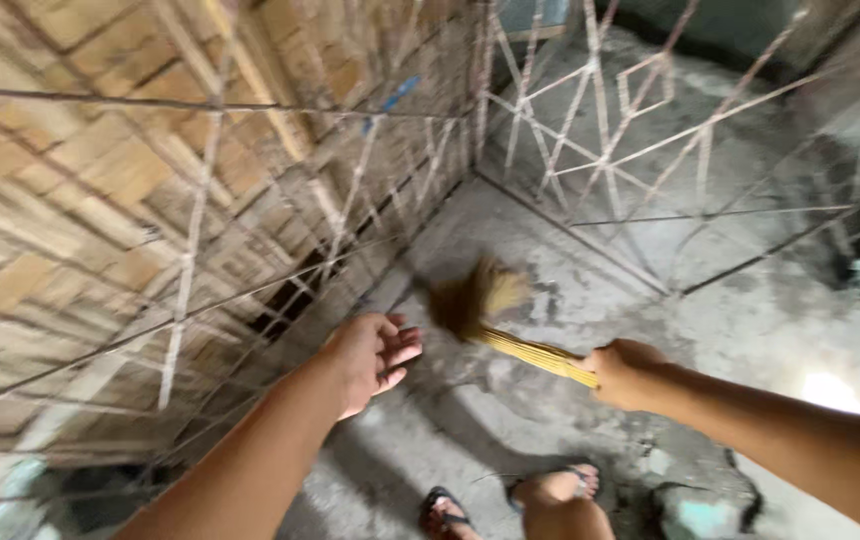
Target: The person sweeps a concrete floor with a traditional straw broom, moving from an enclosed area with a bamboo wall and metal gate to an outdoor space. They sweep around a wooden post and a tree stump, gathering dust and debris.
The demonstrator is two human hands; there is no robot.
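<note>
The broom point(495, 320) in my right hand point(622, 372) is dry plant fibre: a yellow, straw-like bound handle and a brown, frayed, matt brush head. The floor point(590, 300) under it is bare grey concrete, rough, blotchy and dusty. On the left, the wall point(70, 180) is unplastered tan brick, coarse and matt. The grille point(610, 120) at the far side looks like thin metal bars, dull and pale. My sandals point(445, 512), near, have dark straps.
</note>
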